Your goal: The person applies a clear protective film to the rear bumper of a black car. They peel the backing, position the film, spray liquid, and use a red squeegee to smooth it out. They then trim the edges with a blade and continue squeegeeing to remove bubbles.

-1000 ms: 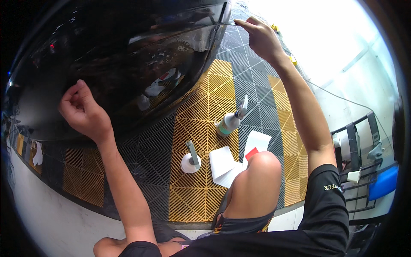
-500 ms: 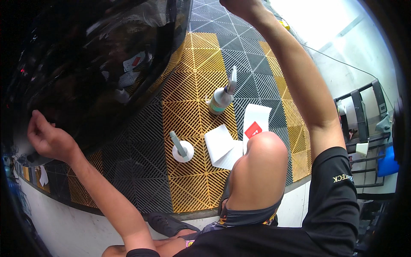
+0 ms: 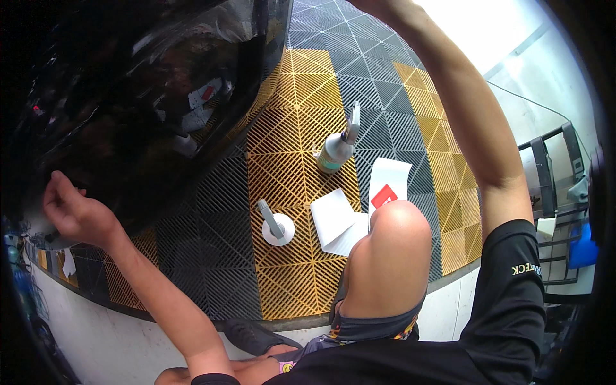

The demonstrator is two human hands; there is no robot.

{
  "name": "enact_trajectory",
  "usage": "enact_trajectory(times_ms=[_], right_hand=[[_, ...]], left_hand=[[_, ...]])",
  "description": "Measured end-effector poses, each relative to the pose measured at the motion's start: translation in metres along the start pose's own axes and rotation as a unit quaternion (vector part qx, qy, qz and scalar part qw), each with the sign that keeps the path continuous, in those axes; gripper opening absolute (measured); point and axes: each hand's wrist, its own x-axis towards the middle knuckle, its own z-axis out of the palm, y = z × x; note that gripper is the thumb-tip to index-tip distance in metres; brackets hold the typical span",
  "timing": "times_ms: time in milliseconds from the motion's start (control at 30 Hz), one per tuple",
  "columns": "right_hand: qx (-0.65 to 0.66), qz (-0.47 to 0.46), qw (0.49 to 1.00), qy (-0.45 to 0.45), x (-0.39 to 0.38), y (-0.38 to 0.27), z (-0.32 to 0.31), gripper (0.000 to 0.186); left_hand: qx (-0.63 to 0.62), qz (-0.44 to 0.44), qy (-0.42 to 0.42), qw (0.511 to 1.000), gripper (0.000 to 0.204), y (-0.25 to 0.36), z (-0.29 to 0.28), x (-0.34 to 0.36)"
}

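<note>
A glossy black curved panel (image 3: 160,83), apparently vehicle bodywork, fills the upper left, with crinkled reflections on it. My left hand (image 3: 74,205) is at its lower left part, fingers curled in a pinch; what they hold, if anything, I cannot make out. My right hand (image 3: 372,5) is raised at the top edge, right of the panel, its fingers out of frame. On the floor below stand a spray bottle with a teal label (image 3: 332,154) and a white bottle with a grey trigger (image 3: 278,228), beside folded white paper (image 3: 330,218) and a red card (image 3: 384,196) on another sheet.
Gold and grey slatted floor tiles (image 3: 295,282) end at a white floor edge. My bent knee (image 3: 394,250) rises beside the paper. At the right are a black metal rack (image 3: 539,154), a blue object (image 3: 581,244) and a cable along a pale wall.
My left hand has moved left and down along the panel. My right hand has risen toward the top edge and mostly out of view. The view has shifted; the bottles and paper appear unmoved.
</note>
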Motion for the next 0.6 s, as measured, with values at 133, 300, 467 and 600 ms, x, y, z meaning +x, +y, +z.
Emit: enact_trajectory(times_ms=[133, 300, 467, 600], right_hand=[[-0.09, 0.013, 0.995, -0.047, 0.004, -0.009, -0.012, 0.053], [-0.144, 0.003, 0.989, 0.028, -0.012, -0.031, -0.021, 0.037], [0.171, 0.34, 0.92, 0.099, -0.05, -0.076, 0.011, 0.019], [0.342, 0.444, 0.807, 0.188, -0.04, -0.113, 0.05, 0.023]], left_hand=[[-0.013, -0.004, -0.01, 1.0, 0.04, 0.002, 0.0, -0.001], [-0.032, -0.019, 0.001, 0.999, 0.038, 0.0, 0.002, -0.004], [-0.028, -0.031, 0.014, 0.999, 0.034, 0.004, 0.008, -0.005], [-0.042, -0.036, 0.032, 0.998, 0.035, 0.011, 0.017, -0.013]])
